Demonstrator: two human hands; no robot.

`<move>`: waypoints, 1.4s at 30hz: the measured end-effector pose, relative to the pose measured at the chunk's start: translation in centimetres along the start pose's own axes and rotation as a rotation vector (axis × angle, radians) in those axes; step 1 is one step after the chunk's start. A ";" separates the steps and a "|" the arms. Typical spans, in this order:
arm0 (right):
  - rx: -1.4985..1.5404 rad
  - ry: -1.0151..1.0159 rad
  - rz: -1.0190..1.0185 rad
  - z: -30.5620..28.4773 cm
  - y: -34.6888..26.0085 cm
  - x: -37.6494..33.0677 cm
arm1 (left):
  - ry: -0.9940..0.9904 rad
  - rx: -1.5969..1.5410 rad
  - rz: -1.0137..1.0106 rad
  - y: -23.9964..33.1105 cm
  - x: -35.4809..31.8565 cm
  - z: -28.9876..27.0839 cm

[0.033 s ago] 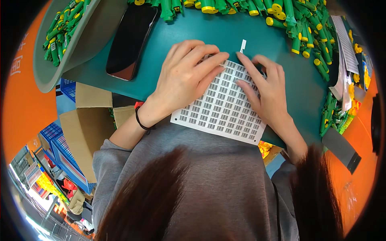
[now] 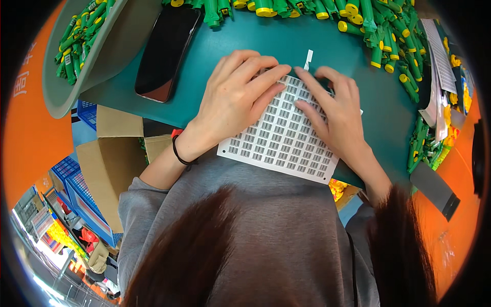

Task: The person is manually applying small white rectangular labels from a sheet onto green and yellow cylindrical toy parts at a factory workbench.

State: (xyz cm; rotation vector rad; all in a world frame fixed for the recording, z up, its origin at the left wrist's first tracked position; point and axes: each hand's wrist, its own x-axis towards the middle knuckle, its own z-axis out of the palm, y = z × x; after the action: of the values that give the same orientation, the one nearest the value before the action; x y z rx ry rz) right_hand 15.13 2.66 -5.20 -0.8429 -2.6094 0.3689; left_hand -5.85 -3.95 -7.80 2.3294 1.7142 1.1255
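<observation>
Both hands (on the label sheet [image 2: 279,138]) unmoved, nothing changed

You get bright, even light from overhead, with no harsh glare on the bench [image 2: 317,46]. Soft shadows sit just under your left hand [image 2: 232,100] and right hand [image 2: 335,115] on the white label sheet [image 2: 279,140]. The dark phone [image 2: 166,51] screen carries only a dull sheen. The middle is sharp; the label print reads as crisp blocks. Toward the rim straight edges bend hard, detail smears, and a black ring closes the corners. The near left floor area glares white.
</observation>
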 end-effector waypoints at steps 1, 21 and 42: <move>-0.007 0.004 0.004 0.4 -0.2 0.2 | 0.006 -0.073 -0.053 -0.1 0.0 0.1; 0.258 0.148 0.251 -1.7 1.7 -1.9 | -0.017 0.007 -0.067 -1.4 -0.7 -2.0; 0.067 0.223 0.292 -2.3 3.1 -8.4 | -0.091 -0.079 0.275 5.7 5.1 5.4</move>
State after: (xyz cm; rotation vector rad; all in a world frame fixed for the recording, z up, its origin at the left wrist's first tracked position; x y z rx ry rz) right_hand 23.98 0.33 -6.43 -1.1729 -2.2618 0.4122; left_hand 2.47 0.17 -6.68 2.5790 1.3246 1.0799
